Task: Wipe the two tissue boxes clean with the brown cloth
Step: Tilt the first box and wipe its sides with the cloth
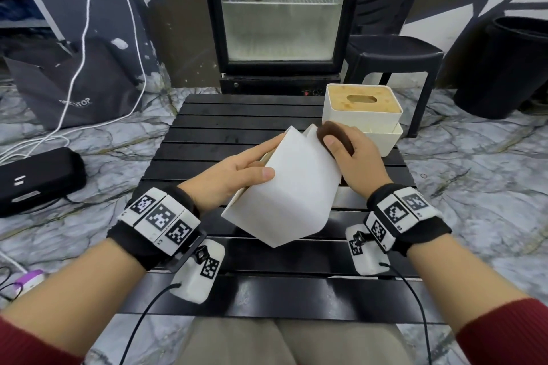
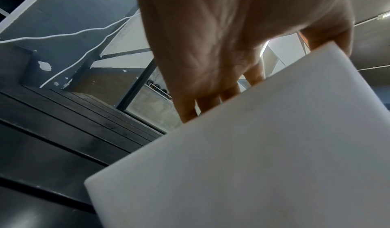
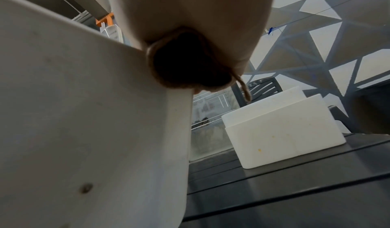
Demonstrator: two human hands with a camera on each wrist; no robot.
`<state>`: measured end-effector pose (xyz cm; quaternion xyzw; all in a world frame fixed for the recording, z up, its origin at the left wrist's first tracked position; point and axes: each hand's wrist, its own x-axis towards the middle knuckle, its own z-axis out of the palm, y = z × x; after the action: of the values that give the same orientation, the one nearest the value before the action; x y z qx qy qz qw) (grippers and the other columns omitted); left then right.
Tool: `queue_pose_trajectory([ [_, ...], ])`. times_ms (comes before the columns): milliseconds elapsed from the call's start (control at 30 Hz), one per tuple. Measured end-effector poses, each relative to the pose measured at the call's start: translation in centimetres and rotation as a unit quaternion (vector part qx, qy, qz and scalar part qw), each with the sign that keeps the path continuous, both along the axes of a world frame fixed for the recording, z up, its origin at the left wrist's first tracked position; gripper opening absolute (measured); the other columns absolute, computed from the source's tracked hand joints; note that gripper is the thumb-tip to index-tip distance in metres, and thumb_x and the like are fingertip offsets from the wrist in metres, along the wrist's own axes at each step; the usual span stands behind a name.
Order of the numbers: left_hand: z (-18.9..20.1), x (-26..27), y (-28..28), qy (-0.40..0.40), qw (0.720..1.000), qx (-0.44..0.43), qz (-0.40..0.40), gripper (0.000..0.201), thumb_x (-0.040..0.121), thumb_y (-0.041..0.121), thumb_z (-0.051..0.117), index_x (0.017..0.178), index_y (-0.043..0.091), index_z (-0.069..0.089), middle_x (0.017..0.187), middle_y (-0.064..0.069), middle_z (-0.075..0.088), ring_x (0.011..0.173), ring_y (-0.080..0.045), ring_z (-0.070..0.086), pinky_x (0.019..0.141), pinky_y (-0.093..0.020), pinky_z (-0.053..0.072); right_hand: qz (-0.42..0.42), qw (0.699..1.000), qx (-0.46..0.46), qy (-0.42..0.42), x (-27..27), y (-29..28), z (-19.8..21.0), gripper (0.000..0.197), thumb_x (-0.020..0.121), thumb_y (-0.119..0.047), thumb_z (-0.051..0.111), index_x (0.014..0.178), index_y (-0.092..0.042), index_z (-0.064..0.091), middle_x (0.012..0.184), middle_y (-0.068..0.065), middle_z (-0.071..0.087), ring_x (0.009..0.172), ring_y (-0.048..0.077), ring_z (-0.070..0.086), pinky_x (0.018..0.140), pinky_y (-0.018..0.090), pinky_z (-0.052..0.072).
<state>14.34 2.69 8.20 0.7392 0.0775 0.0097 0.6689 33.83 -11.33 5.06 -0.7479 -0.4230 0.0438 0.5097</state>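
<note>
Centre of the head view: a white tissue box (image 1: 292, 187) is held tilted above the black slatted table (image 1: 237, 121), gripped by the left hand (image 1: 234, 175), thumb on the near face, fingers along the left side. The brown cloth (image 1: 333, 135) is bunched in the right hand (image 1: 355, 157) and pressed against the box's upper right edge. A small dark speck on the box wall (image 3: 85, 188) is shown only in the right wrist view, with yellowish spots on the second tissue box (image 3: 282, 136). That box's tan slotted lid (image 1: 360, 99) is seen only from the head camera, upper right. Behind it a black stool (image 1: 394, 53) stands; a glass-door fridge (image 1: 280, 9) fills top centre. The left wrist view is largely blocked by the held box (image 2: 253, 156)
</note>
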Motion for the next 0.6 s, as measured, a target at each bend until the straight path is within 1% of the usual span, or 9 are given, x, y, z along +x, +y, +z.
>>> queue_pose_trajectory([
  [67,0.1,0.0,-0.2,0.001,1.0,0.005,0.001,0.065,0.081,0.036,0.057,0.141,0.043,0.033,0.134,0.012,0.056,0.118,-0.009,0.056,0.087,-0.016,0.045,-0.003,1.0,0.009,0.012,0.2,-0.4,-0.6,0.029,0.093,-0.025,0.049,0.121,-0.023,0.055,0.108,-0.005,0.056,0.1,0.011,0.05,0.082,0.015,0.038],
  [100,0.2,0.0,-0.3,0.002,1.0,0.008,0.001,0.064,0.082,0.035,0.058,0.14,0.044,0.033,0.133,0.013,0.056,0.117,-0.008,0.057,0.087,-0.016,0.046,-0.004,1.0,0.008,0.016,0.3,-0.6,-0.8,0.028,0.093,-0.026,0.049,0.121,-0.025,0.055,0.107,-0.008,0.056,0.096,0.01,0.051,0.073,0.007,0.04],
  [167,0.2,-0.1,-0.4,0.0,1.0,0.01,0.006,0.058,0.086,0.027,0.055,0.138,0.044,0.034,0.124,0.018,0.061,0.111,-0.004,0.059,0.083,-0.014,0.046,-0.006,1.0,0.008,0.022,0.4,-1.0,-1.2,0.026,0.093,-0.029,0.048,0.119,-0.029,0.054,0.1,-0.017,0.054,0.088,0.012,0.053,0.055,0.002,0.042],
  [200,0.2,-0.2,-0.4,-0.002,1.0,0.011,0.008,0.056,0.087,0.024,0.052,0.137,0.043,0.035,0.116,0.02,0.064,0.106,-0.001,0.061,0.081,-0.012,0.046,-0.009,1.0,0.013,0.026,0.3,-1.2,-1.4,0.024,0.093,-0.029,0.049,0.116,-0.033,0.054,0.098,-0.02,0.052,0.087,0.013,0.053,0.053,0.004,0.043],
  [267,0.3,-0.2,-0.6,-0.005,1.0,0.011,0.007,0.055,0.09,0.019,0.053,0.136,0.041,0.033,0.108,0.024,0.067,0.099,0.003,0.061,0.078,-0.009,0.045,-0.02,0.999,0.027,0.033,0.2,-1.7,-1.6,0.021,0.093,-0.028,0.05,0.111,-0.037,0.051,0.099,-0.017,0.054,0.092,0.011,0.053,0.066,0.015,0.044],
  [333,0.6,-0.2,-1.1,-0.01,1.0,0.01,0.003,0.055,0.089,0.021,0.048,0.137,0.039,0.03,0.114,0.029,0.061,0.097,0.005,0.061,0.077,-0.008,0.044,-0.028,0.999,0.028,0.037,0.3,-2.4,-1.9,0.022,0.093,-0.026,0.05,0.113,-0.035,0.052,0.104,-0.01,0.055,0.098,0.007,0.05,0.083,0.019,0.036],
  [467,0.8,-0.3,-1.7,-0.015,1.0,0.008,-0.003,0.057,0.087,0.024,0.044,0.14,0.037,0.029,0.123,0.03,0.057,0.11,0.005,0.057,0.081,-0.009,0.044,-0.036,0.999,-0.015,0.017,0.6,-4.3,-2.5,0.027,0.092,-0.027,0.049,0.119,-0.027,0.054,0.111,-0.008,0.055,0.103,0.004,0.048,0.088,0.019,0.032],
  [533,0.9,-0.4,-1.7,-0.018,1.0,0.01,-0.001,0.06,0.087,0.025,0.043,0.143,0.035,0.026,0.131,0.032,0.049,0.117,0.007,0.052,0.085,-0.008,0.042,-0.058,0.997,-0.04,-0.026,0.7,-5.2,-2.5,0.028,0.092,-0.025,0.05,0.119,-0.022,0.056,0.113,-0.001,0.058,0.105,0.01,0.048,0.09,0.021,0.031],
  [600,1.0,-0.5,-1.7,-0.019,1.0,0.019,-0.004,0.059,0.089,0.024,0.04,0.144,0.032,0.023,0.13,0.036,0.046,0.118,0.01,0.048,0.086,-0.006,0.04,-0.085,0.994,-0.045,-0.053,0.5,-5.7,-2.0,0.029,0.092,-0.022,0.05,0.12,-0.018,0.056,0.115,0.007,0.058,0.111,0.019,0.047,0.092,0.022,0.029],
])
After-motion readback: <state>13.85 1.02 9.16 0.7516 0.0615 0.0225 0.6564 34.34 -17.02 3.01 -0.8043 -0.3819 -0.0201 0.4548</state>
